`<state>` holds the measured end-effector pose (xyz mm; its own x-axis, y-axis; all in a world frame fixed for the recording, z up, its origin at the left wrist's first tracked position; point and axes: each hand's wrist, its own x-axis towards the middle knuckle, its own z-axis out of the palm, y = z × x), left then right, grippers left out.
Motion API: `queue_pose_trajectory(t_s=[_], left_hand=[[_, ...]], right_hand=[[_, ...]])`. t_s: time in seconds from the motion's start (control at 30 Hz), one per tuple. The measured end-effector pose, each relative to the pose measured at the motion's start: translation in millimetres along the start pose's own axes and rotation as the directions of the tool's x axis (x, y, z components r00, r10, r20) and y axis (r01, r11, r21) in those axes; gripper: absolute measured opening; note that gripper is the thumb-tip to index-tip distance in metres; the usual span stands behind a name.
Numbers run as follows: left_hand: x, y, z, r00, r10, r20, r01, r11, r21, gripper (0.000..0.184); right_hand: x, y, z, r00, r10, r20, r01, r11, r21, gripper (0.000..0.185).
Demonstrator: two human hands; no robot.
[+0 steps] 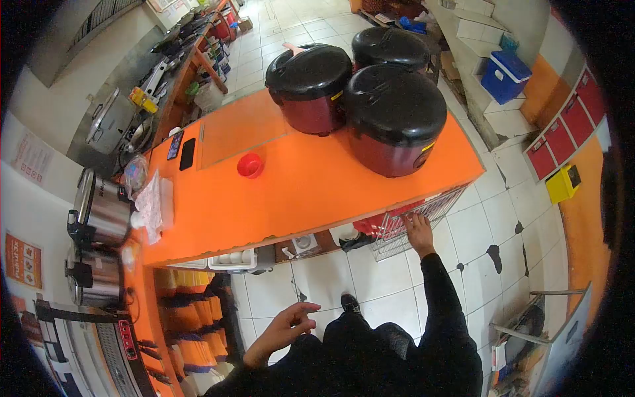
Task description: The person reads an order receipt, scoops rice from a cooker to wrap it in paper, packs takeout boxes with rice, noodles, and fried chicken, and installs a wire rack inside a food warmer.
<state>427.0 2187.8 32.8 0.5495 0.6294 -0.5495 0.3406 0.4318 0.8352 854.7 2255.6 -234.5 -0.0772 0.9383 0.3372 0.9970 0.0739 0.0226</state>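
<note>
Black clothing (443, 360) is cropped, left hand's grip (283, 330) apart; whether the right hand (419, 235) clamps the wire rack (390, 245), I can't tell.

A broad orange table (297, 192) stands in the middle of the room, its near edge chipped. White square tiles cover the floor (476, 231), with dark broken patches (494, 258) on the right. The left wall (63, 126) is pale and carries an orange poster (23, 259). Farther off on the left runs a long wooden counter (187, 74). A white-tiled ledge (477, 32) lines the far right, and red panels (559, 141) stand nearer. Light shines off the far floor.
</note>
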Motion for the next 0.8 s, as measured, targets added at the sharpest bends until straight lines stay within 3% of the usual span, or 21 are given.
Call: queue_pose_trajectory(t_s=[0.1, 0.2, 0.27, 0.3, 0.33, 0.37, 0.43, 0.5, 0.57, 0.63, 0.67, 0.77, 0.8], left_hand=[[21.6, 2.8, 7.2, 0.994, -0.001, 0.108, -0.007, 0.997, 0.071, 0.034], [84.1, -8.2, 21.5, 0.970, 0.022, 0.241, -0.013, 0.999, -0.040, 0.032], [154.4, -25.5, 33.0, 0.960, 0.068, 0.271, -0.029, 0.989, -0.146, 0.035], [189.3, -35.5, 43.5, 0.958, 0.150, 0.245, -0.081, 0.959, -0.270, 0.038], [229.0, -40.2, 54.7, 0.977, 0.085, 0.197, -0.042, 0.976, -0.213, 0.036], [261.4, -50.4, 66.8, 0.984, 0.115, 0.134, -0.084, 0.973, -0.217, 0.039], [327.6, -83.2, 84.9, 0.986, 0.164, 0.007, -0.161, 0.972, -0.173, 0.041], [373.7, -108.0, 103.5, 0.971, 0.211, -0.116, -0.221, 0.972, -0.083, 0.041], [384.3, -107.5, 127.6, 0.904, 0.307, -0.298, -0.356, 0.926, -0.126, 0.044], [395.8, -118.8, 137.3, 0.914, 0.195, -0.356, -0.269, 0.948, -0.171, 0.047], [405.6, -127.9, 136.4, 0.921, 0.164, -0.352, -0.280, 0.908, -0.312, 0.047], [406.9, -117.1, 137.7, 0.889, 0.166, -0.427, -0.228, 0.969, -0.099, 0.046], [403.7, -112.1, 139.4, 0.865, 0.223, -0.449, -0.300, 0.948, -0.108, 0.046]], right_hand=[[7.6, -1.1, 3.0, 1.000, -0.017, -0.027, 0.017, 1.000, 0.009, 0.037], [10.7, -8.0, -1.2, 0.990, 0.009, -0.144, -0.012, 1.000, -0.020, 0.033], [7.9, -23.7, -8.8, 0.948, 0.236, -0.213, -0.210, 0.968, 0.135, 0.031], [5.4, -31.1, -10.3, 0.908, 0.346, -0.237, -0.299, 0.930, 0.213, 0.031], [2.4, -37.6, -8.0, 0.846, 0.482, -0.228, -0.381, 0.846, 0.373, 0.030], [-2.0, -43.5, -2.3, 0.771, 0.605, -0.196, -0.440, 0.730, 0.523, 0.029], [-7.8, -50.9, 4.2, 0.711, 0.666, -0.228, -0.469, 0.690, 0.551, 0.030], [-6.3, -51.1, -8.1, 0.667, 0.737, 0.108, -0.565, 0.404, 0.719, 0.030], [-2.6, -39.6, -4.8, 0.765, 0.626, -0.150, -0.431, 0.671, 0.603, 0.033], [2.3, -25.9, -10.1, 0.801, 0.582, -0.139, -0.392, 0.685, 0.613, 0.034], [3.3, -20.3, -10.0, 0.808, 0.576, -0.123, -0.390, 0.679, 0.622, 0.034], [1.5, -11.1, -4.3, 0.791, 0.609, -0.055, -0.422, 0.608, 0.673, 0.033], [-1.1, -9.8, 2.1, 0.778, 0.628, -0.038, -0.426, 0.571, 0.702, 0.032]])
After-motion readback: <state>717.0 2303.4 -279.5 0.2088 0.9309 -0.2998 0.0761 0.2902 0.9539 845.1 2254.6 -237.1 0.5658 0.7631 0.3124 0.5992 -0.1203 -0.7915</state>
